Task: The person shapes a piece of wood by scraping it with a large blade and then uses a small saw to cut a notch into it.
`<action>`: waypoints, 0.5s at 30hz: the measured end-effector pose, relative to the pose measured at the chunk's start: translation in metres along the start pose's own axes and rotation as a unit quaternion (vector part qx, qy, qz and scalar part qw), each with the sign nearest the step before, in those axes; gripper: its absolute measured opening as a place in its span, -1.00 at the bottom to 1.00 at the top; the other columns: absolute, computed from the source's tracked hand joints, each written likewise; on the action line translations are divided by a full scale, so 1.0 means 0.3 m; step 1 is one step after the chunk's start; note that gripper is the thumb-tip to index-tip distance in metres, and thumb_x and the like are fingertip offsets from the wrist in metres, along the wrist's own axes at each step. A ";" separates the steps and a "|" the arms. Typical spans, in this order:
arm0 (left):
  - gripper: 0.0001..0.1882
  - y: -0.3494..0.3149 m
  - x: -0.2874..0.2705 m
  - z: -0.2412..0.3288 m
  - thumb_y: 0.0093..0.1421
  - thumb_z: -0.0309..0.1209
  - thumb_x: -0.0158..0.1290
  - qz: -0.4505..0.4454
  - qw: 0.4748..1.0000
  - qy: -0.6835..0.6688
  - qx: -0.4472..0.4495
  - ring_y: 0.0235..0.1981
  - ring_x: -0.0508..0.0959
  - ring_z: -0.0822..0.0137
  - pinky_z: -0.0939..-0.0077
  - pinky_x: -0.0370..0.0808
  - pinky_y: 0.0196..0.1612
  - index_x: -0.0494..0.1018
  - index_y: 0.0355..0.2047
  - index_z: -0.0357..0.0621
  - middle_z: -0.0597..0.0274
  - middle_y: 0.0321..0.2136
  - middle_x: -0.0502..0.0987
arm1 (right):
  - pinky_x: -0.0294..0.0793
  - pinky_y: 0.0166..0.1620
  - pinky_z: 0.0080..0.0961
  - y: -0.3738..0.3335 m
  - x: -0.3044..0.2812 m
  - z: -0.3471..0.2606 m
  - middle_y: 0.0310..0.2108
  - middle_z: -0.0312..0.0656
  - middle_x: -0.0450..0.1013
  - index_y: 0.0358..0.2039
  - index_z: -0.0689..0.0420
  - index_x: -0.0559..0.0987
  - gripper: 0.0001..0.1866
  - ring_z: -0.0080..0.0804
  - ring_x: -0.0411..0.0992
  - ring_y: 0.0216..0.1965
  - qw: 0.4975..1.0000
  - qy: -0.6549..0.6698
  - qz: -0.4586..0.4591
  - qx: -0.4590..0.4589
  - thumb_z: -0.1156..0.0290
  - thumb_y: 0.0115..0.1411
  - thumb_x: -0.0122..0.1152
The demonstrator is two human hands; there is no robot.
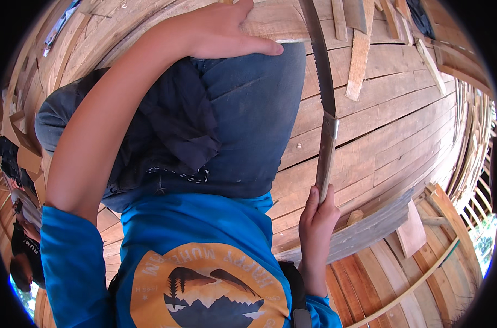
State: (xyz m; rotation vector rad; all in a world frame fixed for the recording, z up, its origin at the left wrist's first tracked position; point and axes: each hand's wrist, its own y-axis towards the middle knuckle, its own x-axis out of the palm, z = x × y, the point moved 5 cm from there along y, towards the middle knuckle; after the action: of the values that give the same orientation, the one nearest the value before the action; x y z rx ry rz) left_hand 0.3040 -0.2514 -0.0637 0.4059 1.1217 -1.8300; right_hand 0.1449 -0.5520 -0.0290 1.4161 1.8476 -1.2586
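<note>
My right hand [318, 216] is closed around the lower end of a long handle. It belongs to a hand saw [324, 71], whose narrow, slightly curved dark blade points away from me and runs out of the top edge. The teeth are on the blade's left side, and a metal collar joins it to the handle. Near the top, my left hand [221, 33] lies over the far side of my bent knee, its thumb stretched out to the right beside a pale piece of wood [273, 22]. Its other fingers are partly cut off by the frame's edge.
Under me is a plank floor [357, 158] with dark gaps. Loose wooden strips [360, 65] lie at the far right. A grey beam [363, 229] edges a lower plank surface at right, crossed by a thin curved strip [412, 290]. Another person [27, 246] is at far left.
</note>
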 end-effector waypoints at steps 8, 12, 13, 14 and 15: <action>0.11 0.021 -0.007 -0.005 0.10 0.27 0.03 0.014 1.000 -0.008 -0.003 0.13 0.40 -0.21 0.27 0.35 0.19 0.08 0.13 -0.73 -0.57 0.03 0.35 | 0.17 -0.65 -0.31 0.130 -0.006 -0.079 -0.76 0.00 0.25 -0.29 0.24 0.42 -0.79 -0.13 0.27 -0.76 0.998 -0.006 0.033 -0.051 0.34 0.39 -0.01; 0.14 0.033 -0.002 -0.025 0.10 0.29 0.02 0.002 1.000 -0.023 -0.007 0.16 0.38 -0.19 0.29 0.32 0.21 0.03 0.16 -0.73 -0.57 0.06 0.33 | 0.12 -0.66 -0.31 0.131 -0.029 -0.101 -0.76 0.01 0.24 -0.31 0.26 0.42 -0.75 -0.17 0.25 -0.79 0.998 -0.019 0.025 -0.051 0.32 0.40 -0.02; 0.14 0.034 -0.003 -0.034 0.10 0.29 0.02 0.010 1.000 -0.026 -0.015 0.17 0.38 -0.19 0.29 0.32 0.21 0.03 0.16 -0.73 -0.56 0.06 0.33 | 0.12 -0.66 -0.31 0.114 -0.031 -0.095 -0.76 0.01 0.24 -0.31 0.26 0.42 -0.75 -0.16 0.26 -0.78 0.998 -0.029 0.023 -0.053 0.32 0.40 -0.02; 0.15 0.040 0.000 -0.039 0.10 0.29 0.02 0.018 0.999 -0.031 -0.018 0.17 0.37 -0.19 0.30 0.32 0.21 0.02 0.17 -0.73 -0.55 0.06 0.33 | 0.14 -0.66 -0.32 0.079 -0.040 -0.069 -0.75 0.00 0.25 -0.30 0.26 0.43 -0.76 -0.15 0.26 -0.77 0.999 -0.027 0.013 -0.027 0.33 0.40 -0.02; 0.15 0.039 0.001 -0.034 0.10 0.29 0.02 0.025 0.999 -0.036 -0.024 0.17 0.37 -0.18 0.30 0.31 0.22 0.02 0.17 -0.73 -0.55 0.06 0.33 | 0.19 -0.64 -0.29 0.042 -0.050 -0.040 -0.74 0.02 0.27 -0.29 0.23 0.43 -0.80 -0.07 0.31 -0.74 1.000 -0.026 0.003 -0.013 0.34 0.39 0.00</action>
State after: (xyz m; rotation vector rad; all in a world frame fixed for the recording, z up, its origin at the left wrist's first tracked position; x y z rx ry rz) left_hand 0.3118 -0.2449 -0.0754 0.3352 1.0934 -1.7573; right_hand 0.1634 -0.5481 -0.0162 1.3616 1.8164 -1.2517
